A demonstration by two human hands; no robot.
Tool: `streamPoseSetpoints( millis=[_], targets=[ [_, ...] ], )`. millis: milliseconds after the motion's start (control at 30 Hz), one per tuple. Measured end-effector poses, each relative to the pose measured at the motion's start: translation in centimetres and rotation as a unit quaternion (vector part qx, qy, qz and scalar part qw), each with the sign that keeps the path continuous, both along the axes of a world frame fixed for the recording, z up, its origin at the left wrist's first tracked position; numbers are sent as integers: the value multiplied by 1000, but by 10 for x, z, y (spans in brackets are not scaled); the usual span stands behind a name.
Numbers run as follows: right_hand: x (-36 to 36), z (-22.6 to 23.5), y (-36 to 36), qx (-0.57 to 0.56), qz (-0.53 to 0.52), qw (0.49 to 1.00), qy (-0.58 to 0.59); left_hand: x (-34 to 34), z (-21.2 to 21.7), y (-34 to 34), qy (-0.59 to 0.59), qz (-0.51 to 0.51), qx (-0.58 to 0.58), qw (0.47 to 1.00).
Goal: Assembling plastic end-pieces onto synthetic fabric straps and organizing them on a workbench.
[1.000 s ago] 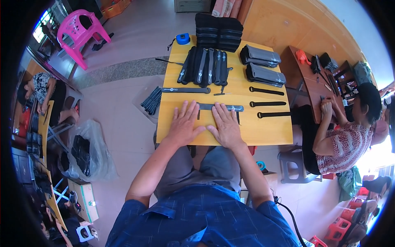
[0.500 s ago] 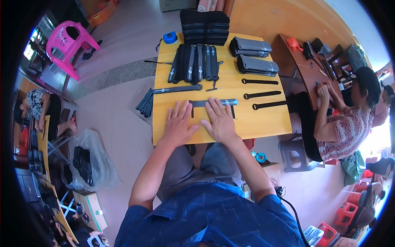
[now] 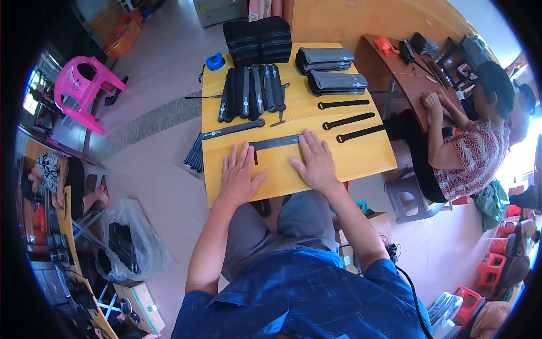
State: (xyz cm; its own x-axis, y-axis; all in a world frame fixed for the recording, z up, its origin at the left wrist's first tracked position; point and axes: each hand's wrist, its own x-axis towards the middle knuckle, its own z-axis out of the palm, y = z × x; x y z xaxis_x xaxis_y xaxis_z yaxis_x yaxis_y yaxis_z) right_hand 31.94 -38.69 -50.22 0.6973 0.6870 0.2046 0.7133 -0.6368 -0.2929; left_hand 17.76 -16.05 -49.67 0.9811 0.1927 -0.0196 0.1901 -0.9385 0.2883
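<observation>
A dark grey strap lies stretched across the yellow table near its front. My left hand is flat, with its fingertips at the strap's left end beside a short black strip. Over the strap's right end rests my right hand, fingers stretched out, hiding that end. Neither hand grips anything. Just beyond lie another grey strap with a looped end and a thin small tool. On the right are three black straps with ring ends, one of them the nearest black strap.
Behind, on the yellow table, are a row of grey and black straps, a tall black stack, grey bundles and a blue tape measure. A person sits at a brown table to the right. A pink chair stands left.
My right hand has slid right along the strap and now covers its right end. My left hand stays at the left end. The whole view has shifted and turned slightly.
</observation>
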Motion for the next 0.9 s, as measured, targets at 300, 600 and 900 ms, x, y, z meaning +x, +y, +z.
streamPoseSetpoints(
  millis=[300, 600, 900],
  targets=[
    [45, 14, -72, 70, -132, 986, -75, -14, -1, 6, -196, -34, -100, 975],
    [25, 11, -104, 62, -74, 994, -48, -57, 1, -34, -227, -59, -118, 965],
    [-33, 43, -104, 44, -44, 998, -29, -64, -5, -71, -207, -79, -90, 971]
  ],
)
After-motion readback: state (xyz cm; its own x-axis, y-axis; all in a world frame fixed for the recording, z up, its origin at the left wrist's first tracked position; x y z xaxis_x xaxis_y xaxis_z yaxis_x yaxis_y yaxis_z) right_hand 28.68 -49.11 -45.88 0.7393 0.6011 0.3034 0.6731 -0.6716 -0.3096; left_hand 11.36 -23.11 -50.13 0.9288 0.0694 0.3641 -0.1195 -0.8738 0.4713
